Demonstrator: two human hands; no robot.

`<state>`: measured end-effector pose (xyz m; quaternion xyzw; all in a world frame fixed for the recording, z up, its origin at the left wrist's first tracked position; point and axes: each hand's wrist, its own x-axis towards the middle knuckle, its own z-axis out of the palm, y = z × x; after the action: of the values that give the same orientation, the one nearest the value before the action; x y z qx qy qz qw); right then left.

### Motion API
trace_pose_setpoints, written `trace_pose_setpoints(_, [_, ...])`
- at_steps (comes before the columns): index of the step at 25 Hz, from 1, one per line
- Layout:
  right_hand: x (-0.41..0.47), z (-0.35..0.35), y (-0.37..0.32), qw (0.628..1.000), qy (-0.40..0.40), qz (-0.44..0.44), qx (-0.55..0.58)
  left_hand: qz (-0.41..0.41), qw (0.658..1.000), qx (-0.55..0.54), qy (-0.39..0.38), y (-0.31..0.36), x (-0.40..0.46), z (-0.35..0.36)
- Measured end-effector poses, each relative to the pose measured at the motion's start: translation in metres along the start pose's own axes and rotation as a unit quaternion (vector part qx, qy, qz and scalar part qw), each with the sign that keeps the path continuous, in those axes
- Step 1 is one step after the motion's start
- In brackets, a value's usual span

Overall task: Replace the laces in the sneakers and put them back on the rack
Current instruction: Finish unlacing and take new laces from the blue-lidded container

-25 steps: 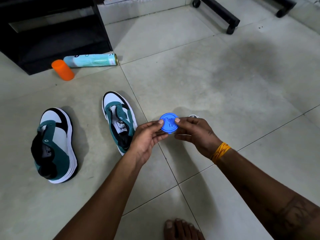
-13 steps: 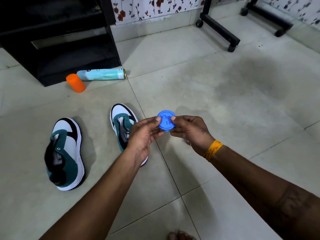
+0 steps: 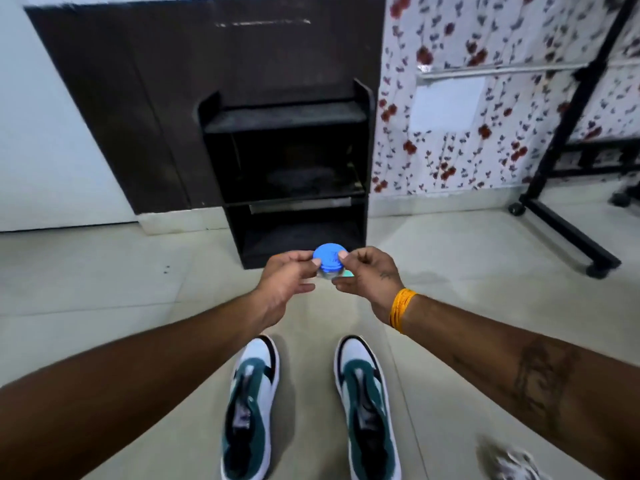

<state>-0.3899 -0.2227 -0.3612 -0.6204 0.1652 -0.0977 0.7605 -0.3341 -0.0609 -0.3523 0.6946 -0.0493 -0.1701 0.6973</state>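
On tiled floor (image 3: pixel 104 271) before black rack (image 3: pixel 287 174): both hands' fingers (image 3: pixel 343 255) pinch blue-lidded jar (image 3: pixel 328 263); floral wall (image 3: pixel 485 133).

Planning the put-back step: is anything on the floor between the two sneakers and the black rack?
Nothing visible on the floor. Left sneaker and right sneaker face the rack; only the hands, left hand and right hand, pinching a blue-lidded container, hover above that path.

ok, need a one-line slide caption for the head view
Both hands, left and right, pinch a small blue-lidded jar above two unlaced sneakers, facing the black rack.
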Motion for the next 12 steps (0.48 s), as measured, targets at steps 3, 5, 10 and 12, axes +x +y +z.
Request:
trace_pose_setpoints(3, [0.035,0.045,-0.011,1.000,-0.013,0.000,-0.027,0.016,0.998,-0.005,0.069,0.015,0.028,-0.035])
trace_pose_setpoints(5, [0.064,0.079,-0.013,0.998,-0.019,-0.008,-0.057,0.029,0.993,-0.017,0.113,0.023,0.052,-0.059])
trace_pose_setpoints(10, [0.143,0.145,-0.005,0.996,-0.015,-0.049,-0.067,0.061,0.976,-0.026,0.209,0.026,0.128,-0.105])
trace_pose_setpoints(12, [0.174,0.165,0.001,0.997,-0.009,-0.046,-0.064,0.064,0.971,-0.034,0.228,0.027,0.158,-0.120])
